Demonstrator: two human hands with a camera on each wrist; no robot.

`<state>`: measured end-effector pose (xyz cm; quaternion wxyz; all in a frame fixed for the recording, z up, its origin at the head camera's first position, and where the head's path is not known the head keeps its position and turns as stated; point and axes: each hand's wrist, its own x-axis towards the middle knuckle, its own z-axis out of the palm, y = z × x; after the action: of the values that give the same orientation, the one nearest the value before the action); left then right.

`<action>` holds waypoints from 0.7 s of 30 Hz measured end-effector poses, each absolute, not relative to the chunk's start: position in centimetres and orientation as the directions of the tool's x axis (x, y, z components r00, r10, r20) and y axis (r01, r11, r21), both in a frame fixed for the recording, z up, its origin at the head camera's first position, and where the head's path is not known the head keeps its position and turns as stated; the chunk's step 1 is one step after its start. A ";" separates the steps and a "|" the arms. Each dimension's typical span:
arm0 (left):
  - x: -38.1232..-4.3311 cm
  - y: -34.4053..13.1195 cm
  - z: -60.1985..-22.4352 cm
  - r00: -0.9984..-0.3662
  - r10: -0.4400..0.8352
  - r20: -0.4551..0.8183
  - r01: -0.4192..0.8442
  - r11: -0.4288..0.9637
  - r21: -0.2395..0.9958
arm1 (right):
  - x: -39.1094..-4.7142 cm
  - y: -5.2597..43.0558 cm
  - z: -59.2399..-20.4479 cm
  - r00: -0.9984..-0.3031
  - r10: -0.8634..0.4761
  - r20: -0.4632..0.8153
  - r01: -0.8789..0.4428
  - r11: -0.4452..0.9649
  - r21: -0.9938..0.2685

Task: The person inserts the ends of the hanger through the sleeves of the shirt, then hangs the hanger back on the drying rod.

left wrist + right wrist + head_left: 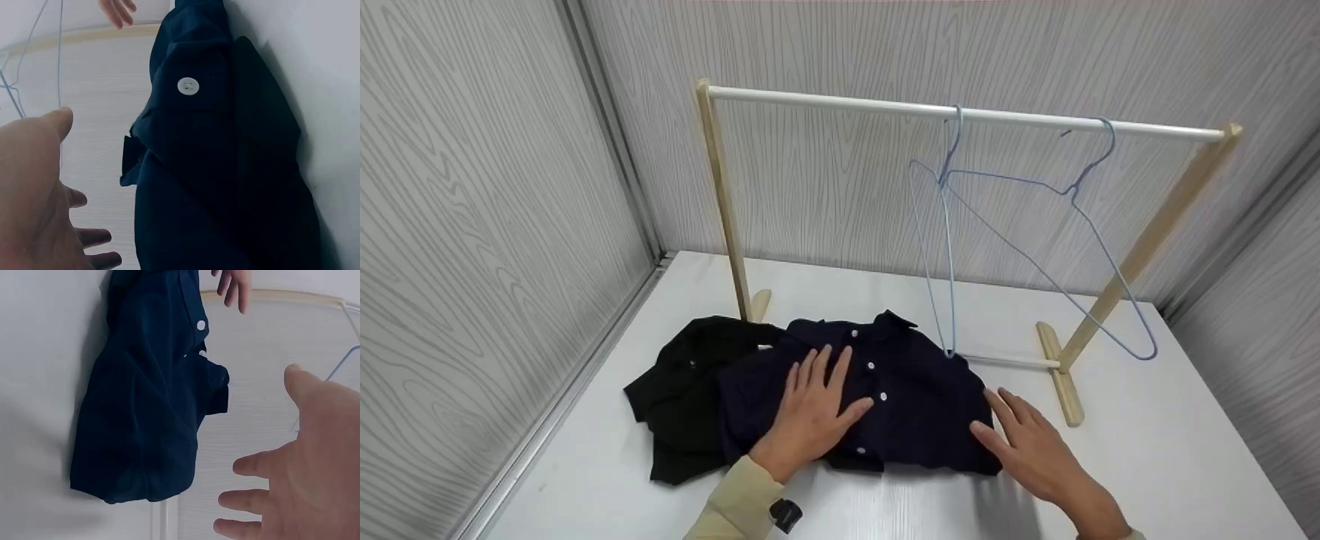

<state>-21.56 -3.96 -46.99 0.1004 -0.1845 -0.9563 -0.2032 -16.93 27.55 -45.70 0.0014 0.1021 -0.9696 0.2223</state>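
Pale beige sleeve (735, 506) cloth on the person's left arm sits at the near edge. Past it, grey-white woodgrain wall panels (810, 202) enclose the far, left and right sides of a smooth white tabletop (1170, 450). Toward its far side stands a pale wooden rack with white rods (840, 101), its long feet presumably there to stop it tipping. Nearer, a dark navy buttoned shirt (919, 401) lies on the table with its collar toward the far side, an arrangement that leaves the button front facing up. Its left part covers some of a black cloth garment (682, 405), probably because the two share one small area. Two thin blue wire hangers, a left one (946, 169) turned nearly edge-on and a right one (1080, 180) showing its wide frame, hook over the top rod, which bears their weight. The left hand (810, 420) hovers over the shirt and the right hand (1027, 450) by its right edge, seemingly set to span it; both have fingers straight and apart, clamped on nothing, with gaps above the cloth in the wrist views. Smaller are a black wrist device (786, 515) and, last, the shirt's round white buttons (883, 396).
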 end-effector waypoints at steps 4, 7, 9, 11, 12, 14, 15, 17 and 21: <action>-22.6 -3.9 -47.0 -0.919 0.291 0.266 0.376 0.848 0.372 | -18.2 26.9 -46.0 -0.977 -0.211 0.029 -0.200 0.860 -0.470; -23.5 -3.8 -46.7 -0.923 0.271 0.273 0.361 0.855 0.372 | -19.3 26.1 -46.1 -0.973 -0.229 0.024 -0.209 0.832 -0.514; -24.1 -3.7 -46.5 -0.926 0.260 0.273 0.351 0.858 0.374 | -20.0 25.5 -46.1 -0.970 -0.241 0.023 -0.214 0.809 -0.547; -24.7 -3.5 -46.3 -0.931 0.253 0.263 0.340 0.864 0.372 | -20.7 24.8 -46.2 -0.968 -0.248 0.025 -0.218 0.795 -0.566; -25.0 -3.4 -46.2 -0.933 0.253 0.257 0.337 0.864 0.374 | -21.0 24.4 -46.3 -0.968 -0.249 0.030 -0.222 0.792 -0.569; -25.4 -3.3 -46.2 -0.941 0.251 0.227 0.322 0.870 0.374 | -21.6 23.8 -46.6 -0.967 -0.252 0.047 -0.233 0.789 -0.569; -25.6 -3.2 -46.2 -0.945 0.250 0.211 0.314 0.873 0.372 | -21.9 23.5 -46.7 -0.966 -0.253 0.058 -0.241 0.790 -0.564; -26.0 -3.1 -46.2 -0.951 0.250 0.184 0.302 0.880 0.367 | -22.5 22.8 -46.9 -0.963 -0.255 0.086 -0.259 0.790 -0.556; -26.8 -3.0 -46.4 -0.963 0.238 0.123 0.267 0.894 0.359 | -23.9 21.6 -46.9 -0.960 -0.248 0.129 -0.277 0.791 -0.545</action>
<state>-26.77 -3.02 -46.37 0.0377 -0.1297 -0.9725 -0.1899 -23.94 21.55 -46.88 0.0255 0.1388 -0.9460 0.2919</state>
